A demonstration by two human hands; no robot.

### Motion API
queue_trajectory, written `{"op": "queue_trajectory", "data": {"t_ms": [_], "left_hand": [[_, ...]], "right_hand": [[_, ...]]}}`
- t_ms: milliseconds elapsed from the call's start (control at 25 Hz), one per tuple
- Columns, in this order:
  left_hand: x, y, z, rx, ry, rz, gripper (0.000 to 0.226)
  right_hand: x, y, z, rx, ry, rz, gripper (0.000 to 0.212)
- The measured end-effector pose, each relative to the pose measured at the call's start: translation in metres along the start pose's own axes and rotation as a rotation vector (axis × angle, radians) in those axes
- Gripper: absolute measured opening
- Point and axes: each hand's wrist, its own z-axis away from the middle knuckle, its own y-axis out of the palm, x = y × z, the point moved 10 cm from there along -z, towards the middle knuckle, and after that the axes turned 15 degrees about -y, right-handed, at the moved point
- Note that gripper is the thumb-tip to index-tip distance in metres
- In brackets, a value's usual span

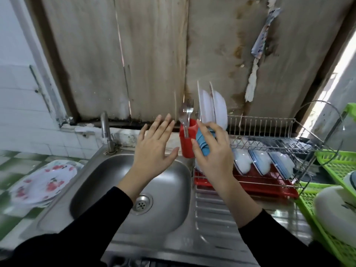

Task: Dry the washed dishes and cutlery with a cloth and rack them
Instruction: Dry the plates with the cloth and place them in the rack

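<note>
Two hands hover over the back of the sink (173,191). The left hand (154,145) is spread flat with straight fingers, its grip wide open and holding nothing. Its thumb tip lies just beside the red cup (185,149). The right hand (212,153) has its grip curled round a bunched blue cloth (204,144), held close against the cup's right side, at the left end of the wire rack (269,130).

Forks and spoons (185,114) stand upright in the cup, their heads well above its rim. Two white plates (212,106) stand on edge in the rack's upper tier, just behind the right hand, and bare wire slots run on from them to the rack's right end. On the lower tier, bowls (262,162) lean in a row over a red tray (250,186).

The ribbed drainboard (217,214) lies in front of the rack, under the right forearm. A green basket (331,162) closes off the right edge. The tap (106,130) stands at the sink's back left corner, apart from the left hand. Floral plates (42,182) are stacked on the bench (7,162), left of the sink.
</note>
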Motion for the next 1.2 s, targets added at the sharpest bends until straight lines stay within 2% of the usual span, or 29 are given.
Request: {"op": "queue_trajectory", "data": {"t_ms": [240, 440, 640, 720, 840, 1000, 1200], "left_hand": [[0.09, 0.003, 0.072, 0.103, -0.2, -0.132, 0.068], [0.178, 0.006, 0.118, 0.227, -0.331, -0.184, 0.067], [0.286, 0.006, 0.16, 0.309, -0.48, -0.182, 0.06], [0.33, 0.008, 0.172, 0.329, -0.523, -0.172, 0.058], [0.4, 0.015, 0.184, 0.383, -0.63, -0.133, 0.066], [0.483, 0.039, 0.199, 0.476, -0.757, -0.087, 0.052], [0.549, 0.086, 0.205, 0.602, -0.819, -0.044, 0.048]], "right_hand": [[0.049, 0.071, 0.052, 0.18, 0.15, -0.256, 0.047], [0.114, 0.145, 0.073, 0.317, 0.176, -0.37, 0.04], [0.181, 0.218, 0.072, 0.364, 0.2, -0.379, 0.033], [0.209, 0.248, 0.071, 0.383, 0.194, -0.4, 0.037], [0.247, 0.299, 0.07, 0.445, 0.2, -0.444, 0.043], [0.279, 0.357, 0.073, 0.502, 0.272, -0.489, 0.033], [0.299, 0.416, 0.082, 0.553, 0.334, -0.498, 0.033]]}}
